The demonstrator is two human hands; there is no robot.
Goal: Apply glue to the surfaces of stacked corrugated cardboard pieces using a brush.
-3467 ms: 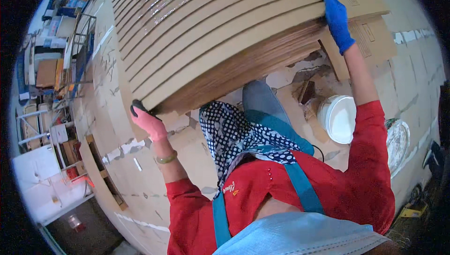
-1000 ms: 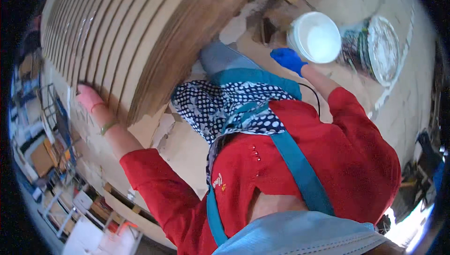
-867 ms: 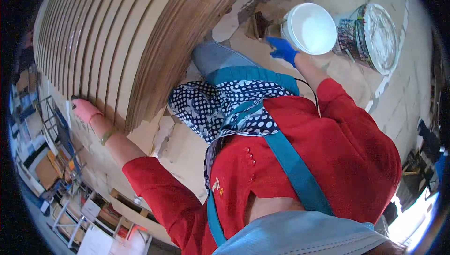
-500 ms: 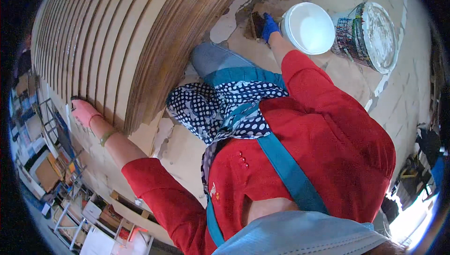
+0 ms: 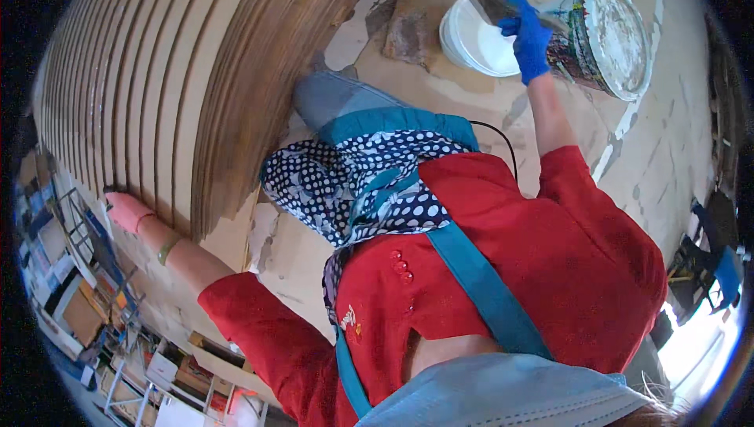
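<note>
A large stack of tan boards [image 5: 177, 58], fanned out in steps with dark edges, fills the upper left. My left hand [image 5: 129, 211], in a pink glove with dark fingertips, lies on the stack's near edge with its fingers stretched out. At the upper right my right hand [image 5: 530, 38], in a blue glove, grips a wide flat brush [image 5: 488, 1] by its handle. The brush is over the white bucket [image 5: 457, 38], its dark bristle end near the far rim. White shows inside the bucket. Whether the bristles touch its contents I cannot tell.
A paint-stained bucket with a whitish top [image 5: 616, 42] stands right of the white one. Left of the white bucket lies a brown stained patch [image 5: 408, 38] on the floor. Metal frames and boxes [image 5: 165, 368] crowd the lower left. A thin black cord [image 5: 503, 140] curves beside my apron.
My right hand has lifted the brush from the brown patch and brought it right, over the white bucket. My left hand stays at the stack's edge; the whole view has shifted slightly.
</note>
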